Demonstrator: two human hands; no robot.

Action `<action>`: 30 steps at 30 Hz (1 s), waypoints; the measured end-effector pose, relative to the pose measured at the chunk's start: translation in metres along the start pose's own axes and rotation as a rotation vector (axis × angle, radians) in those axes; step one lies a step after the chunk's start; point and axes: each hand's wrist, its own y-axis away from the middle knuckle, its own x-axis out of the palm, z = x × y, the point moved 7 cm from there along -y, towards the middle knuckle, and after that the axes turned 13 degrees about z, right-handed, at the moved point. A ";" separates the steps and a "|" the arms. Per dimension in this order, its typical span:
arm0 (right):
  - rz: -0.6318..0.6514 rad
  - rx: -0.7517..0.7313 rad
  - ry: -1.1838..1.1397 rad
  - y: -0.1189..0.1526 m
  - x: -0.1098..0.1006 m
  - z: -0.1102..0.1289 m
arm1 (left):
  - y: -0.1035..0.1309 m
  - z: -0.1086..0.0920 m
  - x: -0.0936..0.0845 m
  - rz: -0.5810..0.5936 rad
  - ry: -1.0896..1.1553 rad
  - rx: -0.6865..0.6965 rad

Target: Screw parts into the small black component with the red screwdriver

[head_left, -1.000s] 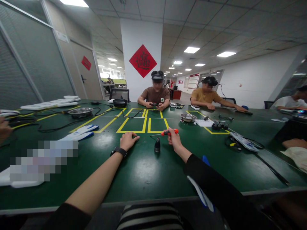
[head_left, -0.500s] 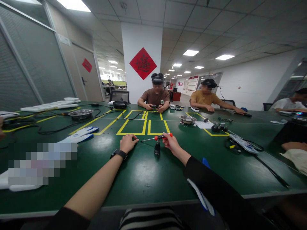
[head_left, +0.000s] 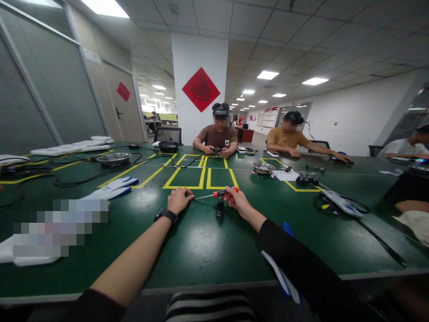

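My right hand grips a screwdriver by its red and black handle. The metal shaft points left, and its tip meets the fingertips of my left hand. My left hand rests low at the table, fingers drawn together; whatever they pinch is too small or hidden to make out. A dark watch is on my left wrist. Just below the screwdriver handle stands a small black object, close to my right fingers; its kind is unclear.
White and blue gloves lie to the left, with another glove under my right forearm. Metal bowls, black blocks and cables lie around the green table. People sit across and at right.
The screwdriver has shifted slightly left in my right hand, bringing its tip to my left fingertips. My left hand stays in place. At far right, a person's hand has moved slightly.
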 end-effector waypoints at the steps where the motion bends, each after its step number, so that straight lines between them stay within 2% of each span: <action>1: -0.021 0.000 -0.026 0.001 -0.001 0.000 | 0.000 0.000 0.000 0.001 0.001 0.002; 6: -0.126 0.011 -0.152 0.004 -0.011 -0.002 | 0.001 -0.002 -0.002 0.002 0.012 0.021; 14: -0.170 0.014 -0.256 0.005 -0.019 -0.005 | 0.004 -0.006 -0.005 -0.022 0.055 0.028; 19: -0.185 0.016 -0.300 0.006 -0.018 -0.004 | 0.009 -0.024 -0.013 -0.043 0.161 0.121; 24: -0.185 0.008 -0.338 0.006 -0.019 -0.003 | 0.016 -0.045 -0.011 -0.010 0.175 0.260; 27: -0.184 0.002 -0.357 0.005 -0.019 -0.003 | 0.019 -0.050 -0.017 -0.089 0.104 0.295; 30: -0.191 -0.005 -0.361 0.006 -0.020 -0.001 | 0.020 -0.044 -0.029 -0.222 0.070 0.240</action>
